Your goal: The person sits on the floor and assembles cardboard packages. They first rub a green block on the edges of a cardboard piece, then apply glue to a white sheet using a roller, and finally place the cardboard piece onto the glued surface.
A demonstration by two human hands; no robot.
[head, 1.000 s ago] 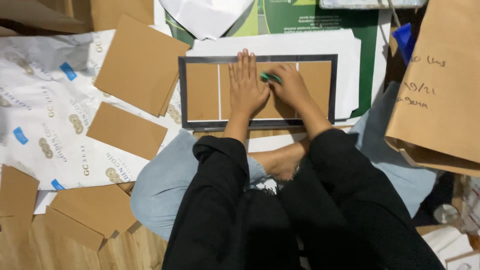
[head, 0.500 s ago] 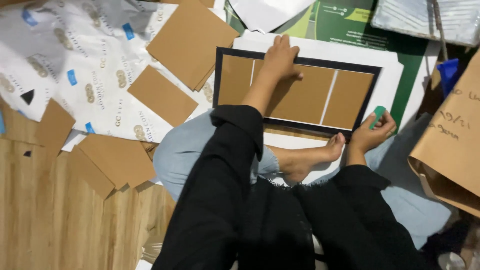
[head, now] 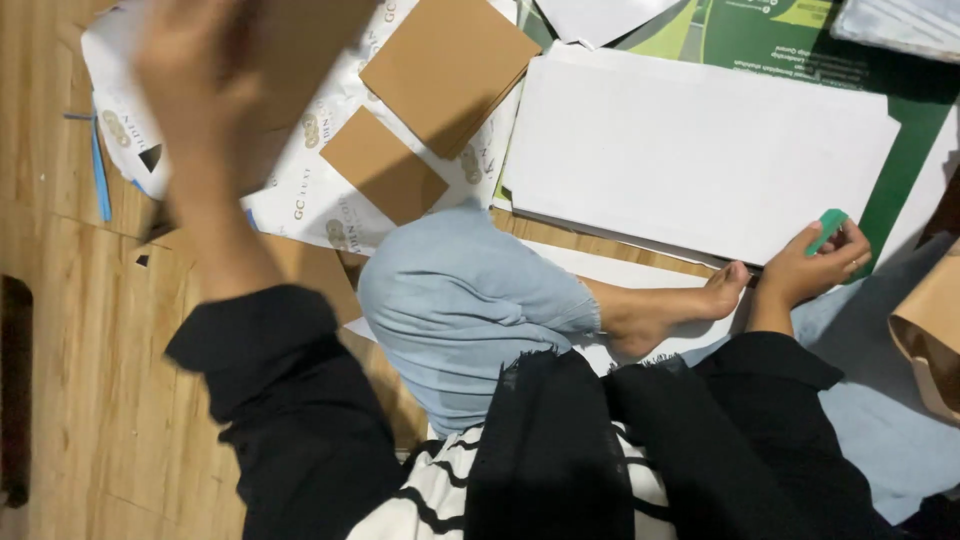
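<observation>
While left hand [head: 195, 80] blurs, grip unclear | right hand [head: 805, 265] pinches green scraper [head: 828, 230]

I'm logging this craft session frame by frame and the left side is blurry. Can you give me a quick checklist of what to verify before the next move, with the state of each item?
1. Right hand grips the small green tool: ok, pinched in the fingers.
2. Left hand is raised with a brown card piece: cannot tell how it is held, motion blur.
3. White board lies flat on the green mat: ok.
4. White board's top is free of card pieces: ok.
5. Stacked brown cards rest on the printed paper: ok.
6. Bare foot keeps off the white board: not ok, toes reach its edge.
</observation>
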